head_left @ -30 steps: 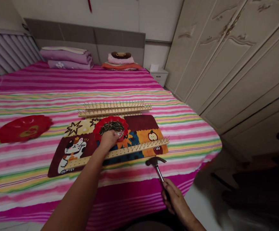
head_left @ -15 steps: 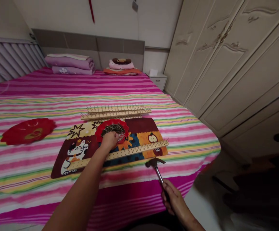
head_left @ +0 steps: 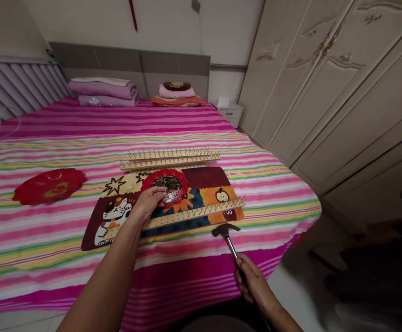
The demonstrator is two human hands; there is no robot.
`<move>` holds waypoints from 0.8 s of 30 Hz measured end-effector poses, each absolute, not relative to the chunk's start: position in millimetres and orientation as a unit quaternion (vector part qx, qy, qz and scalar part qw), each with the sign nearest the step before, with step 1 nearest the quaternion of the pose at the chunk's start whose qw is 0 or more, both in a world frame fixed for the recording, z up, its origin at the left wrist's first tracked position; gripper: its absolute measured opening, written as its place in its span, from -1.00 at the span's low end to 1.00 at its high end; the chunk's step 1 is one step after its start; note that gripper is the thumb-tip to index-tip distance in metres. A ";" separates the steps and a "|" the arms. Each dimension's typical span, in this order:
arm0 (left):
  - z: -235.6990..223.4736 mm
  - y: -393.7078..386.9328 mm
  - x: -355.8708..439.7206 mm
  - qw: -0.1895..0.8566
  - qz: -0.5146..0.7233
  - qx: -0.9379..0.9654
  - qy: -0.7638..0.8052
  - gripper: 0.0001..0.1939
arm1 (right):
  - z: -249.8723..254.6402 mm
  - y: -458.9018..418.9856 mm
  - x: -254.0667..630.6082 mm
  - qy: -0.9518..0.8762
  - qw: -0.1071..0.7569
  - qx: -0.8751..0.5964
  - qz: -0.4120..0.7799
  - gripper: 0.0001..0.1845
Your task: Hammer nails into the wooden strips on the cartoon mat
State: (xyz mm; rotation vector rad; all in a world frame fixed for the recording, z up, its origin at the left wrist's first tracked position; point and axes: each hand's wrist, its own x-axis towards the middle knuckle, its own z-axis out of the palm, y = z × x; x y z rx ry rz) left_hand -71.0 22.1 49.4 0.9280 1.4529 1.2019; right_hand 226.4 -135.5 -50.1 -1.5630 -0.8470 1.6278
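My left hand (head_left: 149,201) is pinched at the near left rim of a red scalloped bowl (head_left: 146,185). Loose nails (head_left: 168,183) fill the bowl, and a thin nail seems to show at my fingertips. Below it, a long wooden strip (head_left: 201,211) lies slanted across a patterned mat (head_left: 206,177). Nails stand upright along the strip's right part; its left part has bare holes and runs behind my left forearm. My right hand (head_left: 252,278) is wrapped around the handle of a claw hammer (head_left: 226,229), whose head hovers or rests just below the strip's right end.
Behind the bowl lie several more wooden strips (head_left: 173,161) studded with upright nails. A red scalloped tray (head_left: 50,184) sits on the striped bedspread (head_left: 31,249) at left. Folded bedding (head_left: 105,90) is stacked by the headboard. A wardrobe (head_left: 311,87) stands at right.
My left hand has drawn back out of the nails, toward me and to the left, with its fingers pinched. The right hand keeps its hold on the hammer. The view has shifted slightly.
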 end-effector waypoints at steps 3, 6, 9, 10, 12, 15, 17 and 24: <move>55.1 6.2 -71.2 0.508 0.503 0.376 0.589 -0.66 | -49.1 -135.5 227.0 -0.332 0.354 -0.605 0.631 -0.57; 50.8 -13.2 -65.0 0.506 0.497 0.401 0.580 -0.68 | -48.0 -135.6 227.7 -0.330 0.358 -0.604 0.631 -0.56; 36.1 -28.1 -52.0 0.509 0.477 0.425 0.577 -0.70 | -47.1 -135.8 228.0 -0.330 0.359 -0.602 0.632 -0.57; 30.3 -30.9 -46.9 0.507 0.469 0.428 0.583 -0.71 | -46.8 -135.9 227.9 -0.330 0.358 -0.603 0.632 -0.58; 19.9 -33.1 -37.2 0.497 0.456 0.429 0.601 -0.71 | -46.2 -135.8 227.5 -0.329 0.357 -0.604 0.632 -0.58; 11.4 -31.3 -26.8 0.476 0.436 0.428 0.633 -0.73 | -45.9 -135.6 227.0 -0.326 0.359 -0.604 0.632 -0.58; 10.2 -29.7 -23.4 0.462 0.423 0.434 0.647 -0.75 | -46.5 -135.6 227.2 -0.325 0.361 -0.602 0.634 -0.58; 12.1 -31.2 -25.3 0.394 0.396 0.484 0.674 -0.81 | -48.7 -136.0 228.5 -0.322 0.356 -0.599 0.641 -0.58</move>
